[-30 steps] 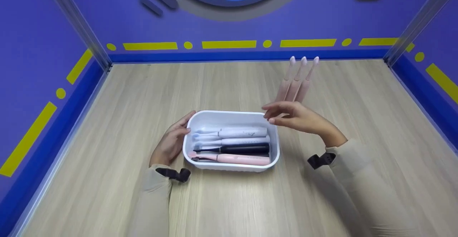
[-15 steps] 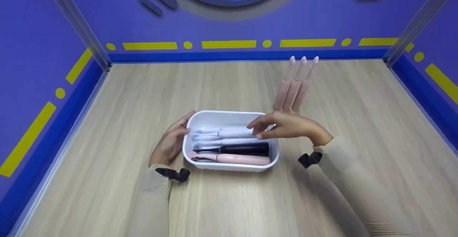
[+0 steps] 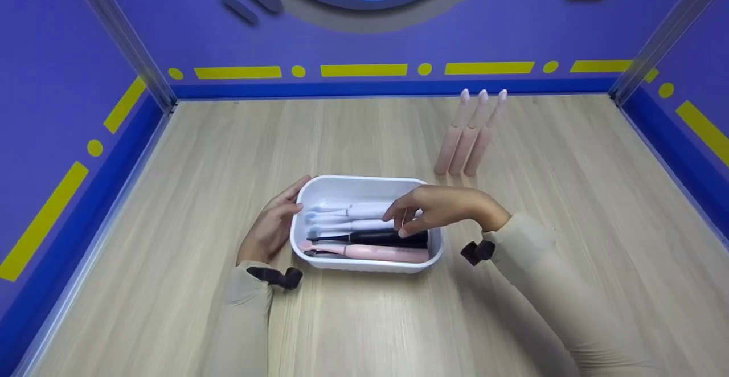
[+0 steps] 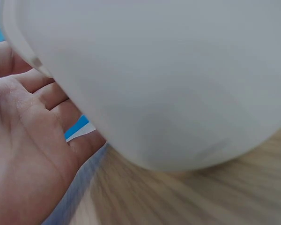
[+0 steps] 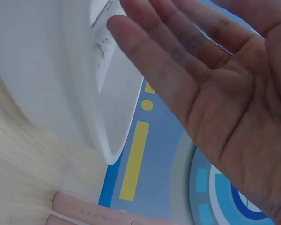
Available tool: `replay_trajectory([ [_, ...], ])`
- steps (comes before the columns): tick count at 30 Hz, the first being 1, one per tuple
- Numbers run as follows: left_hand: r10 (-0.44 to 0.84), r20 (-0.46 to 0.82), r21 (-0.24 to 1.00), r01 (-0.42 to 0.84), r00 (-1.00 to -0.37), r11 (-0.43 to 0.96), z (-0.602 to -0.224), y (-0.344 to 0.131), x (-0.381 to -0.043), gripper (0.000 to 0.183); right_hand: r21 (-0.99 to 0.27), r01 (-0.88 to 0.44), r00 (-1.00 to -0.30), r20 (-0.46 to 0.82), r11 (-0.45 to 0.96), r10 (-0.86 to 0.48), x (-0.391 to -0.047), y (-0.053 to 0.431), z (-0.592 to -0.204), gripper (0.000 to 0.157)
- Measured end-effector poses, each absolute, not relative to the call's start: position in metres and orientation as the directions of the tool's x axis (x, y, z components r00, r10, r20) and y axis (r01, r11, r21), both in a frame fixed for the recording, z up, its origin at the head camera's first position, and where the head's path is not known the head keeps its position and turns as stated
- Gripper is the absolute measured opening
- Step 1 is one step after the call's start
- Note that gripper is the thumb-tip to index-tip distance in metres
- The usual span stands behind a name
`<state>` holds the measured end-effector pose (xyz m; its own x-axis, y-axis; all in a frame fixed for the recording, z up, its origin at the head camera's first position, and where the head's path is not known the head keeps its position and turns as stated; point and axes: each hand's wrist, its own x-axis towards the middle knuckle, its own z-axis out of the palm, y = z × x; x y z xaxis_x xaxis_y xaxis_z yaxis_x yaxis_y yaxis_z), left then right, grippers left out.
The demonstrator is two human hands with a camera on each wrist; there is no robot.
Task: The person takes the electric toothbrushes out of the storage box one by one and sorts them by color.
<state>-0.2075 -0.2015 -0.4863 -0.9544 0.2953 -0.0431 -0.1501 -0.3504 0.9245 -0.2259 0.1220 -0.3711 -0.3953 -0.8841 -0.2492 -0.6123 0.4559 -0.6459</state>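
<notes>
A white plastic bin (image 3: 364,266) holds several electric toothbrushes lying side by side. Farthest back is a marbled white toothbrush (image 3: 364,210), then a plain white toothbrush (image 3: 370,225), a black toothbrush (image 3: 364,238) and a pink toothbrush (image 3: 387,253) in front. My left hand (image 3: 272,226) grips the bin's left end, thumb at the rim and fingers along the outer wall. My right hand (image 3: 441,209) hangs over the bin's right side with nothing held, its fingers bent loosely downward and the thumb tip overlapping the black handle. It hides the right ends of the white handles.
Behind the bin to the right, three pale pink toothbrushes (image 3: 464,150) stand upright in a row on the wooden table (image 3: 262,143). Blue-purple panels (image 3: 364,41) with yellow marks enclose the back and both sides.
My right hand has moved left and toward me, from beside the upright pink toothbrushes to over the toothbrushes in the bin. My left hand and the bin have stayed in place.
</notes>
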Motion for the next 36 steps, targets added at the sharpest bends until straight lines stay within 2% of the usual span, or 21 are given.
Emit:
replay_trajectory([
  [19, 0.293, -0.022, 0.921, -0.134, -0.956, -0.366, -0.487, -0.201, -0.206, 0.065, -0.555, -0.678, -0.321, -0.367, 0.482, -0.873, -0.224, 0.096, -0.373, 0.033],
  [27, 0.296, -0.021, 0.918, -0.136, -0.955, -0.373, -0.487, -0.201, -0.207, 0.065, -0.516, -0.656, -0.34, -0.451, 0.552, -0.825, -0.222, 0.09, -0.373, 0.034],
  [36, 0.29, -0.036, 0.921, -0.144, -0.956, -0.361, -0.487, -0.201, -0.207, 0.064, -0.481, -0.673, -0.335, -0.48, 0.562, -0.811, -0.22, 0.083, -0.374, 0.031],
])
